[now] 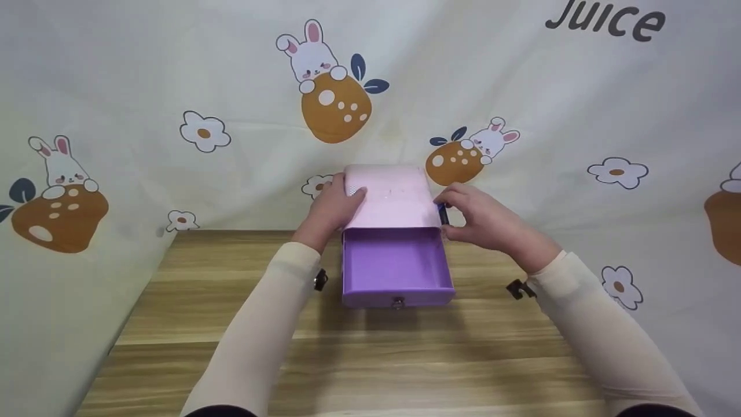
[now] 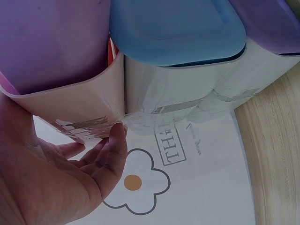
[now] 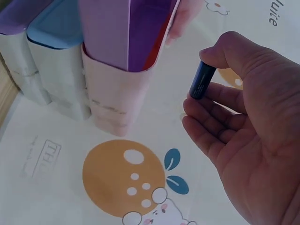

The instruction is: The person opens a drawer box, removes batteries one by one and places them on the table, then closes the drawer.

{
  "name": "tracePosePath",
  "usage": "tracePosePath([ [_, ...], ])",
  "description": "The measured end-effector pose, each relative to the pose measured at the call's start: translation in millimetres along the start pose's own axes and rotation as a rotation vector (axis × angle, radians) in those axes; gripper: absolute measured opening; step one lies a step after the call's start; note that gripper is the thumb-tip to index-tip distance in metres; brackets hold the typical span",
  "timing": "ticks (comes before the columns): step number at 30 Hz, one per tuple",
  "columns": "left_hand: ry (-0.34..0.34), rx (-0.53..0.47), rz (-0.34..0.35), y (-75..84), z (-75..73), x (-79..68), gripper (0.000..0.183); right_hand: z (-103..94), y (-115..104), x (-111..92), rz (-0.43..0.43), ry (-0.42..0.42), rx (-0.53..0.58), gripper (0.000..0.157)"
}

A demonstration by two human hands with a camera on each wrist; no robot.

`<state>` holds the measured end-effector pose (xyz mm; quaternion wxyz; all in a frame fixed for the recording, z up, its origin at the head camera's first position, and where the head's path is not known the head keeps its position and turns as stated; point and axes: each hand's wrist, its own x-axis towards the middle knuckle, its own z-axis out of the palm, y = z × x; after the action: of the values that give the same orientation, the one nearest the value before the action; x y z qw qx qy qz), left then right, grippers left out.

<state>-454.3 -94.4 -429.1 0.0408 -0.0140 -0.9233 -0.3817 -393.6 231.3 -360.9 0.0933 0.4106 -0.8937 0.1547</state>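
Note:
A small drawer cabinet with a pale pink top [image 1: 396, 202] stands on the table, its top purple drawer [image 1: 370, 299] pulled out toward me. Nothing is seen lying in the part of the drawer that shows from above. My left hand [image 1: 333, 208] grips the cabinet's left side, thumb over the top edge and fingers curled against the side. Beside the cabinet's right side, my right hand [image 1: 483, 217] pinches a small dark blue battery [image 3: 203, 80] between thumb and fingertips. Inside the pink case, behind the drawer, a red thing [image 2: 111, 52] shows; its kind is unclear.
Below the purple drawer are a closed blue drawer [image 2: 183, 28] and another purple drawer [image 2: 274, 23] in white cases. A wood-grain table [image 1: 231, 341] lies underneath. Behind it hangs a pale cloth [image 1: 139, 75] printed with rabbits and flowers.

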Motion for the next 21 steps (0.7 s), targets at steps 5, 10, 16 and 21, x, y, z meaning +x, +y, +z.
tracePosePath([
  [5,0.001,-0.011,-0.009,1.3,-0.4,-1.5,0.085,1.7,12,-1,-0.007,0.038,-0.002,0.042],
  [10,0.001,-0.012,-0.011,1.9,-0.3,-2.7,0.085,2.7,24,0,0.019,0.049,0.012,0.042],
  [16,-0.001,-0.005,-0.002,1.3,-1.5,-3.5,0.085,4.4,38,0,0.035,0.06,0.01,0.045],
  [21,0.0,-0.002,-0.001,0.7,-1.9,-2.0,0.085,4.5,47,0,0.068,0.046,0.034,0.048],
])
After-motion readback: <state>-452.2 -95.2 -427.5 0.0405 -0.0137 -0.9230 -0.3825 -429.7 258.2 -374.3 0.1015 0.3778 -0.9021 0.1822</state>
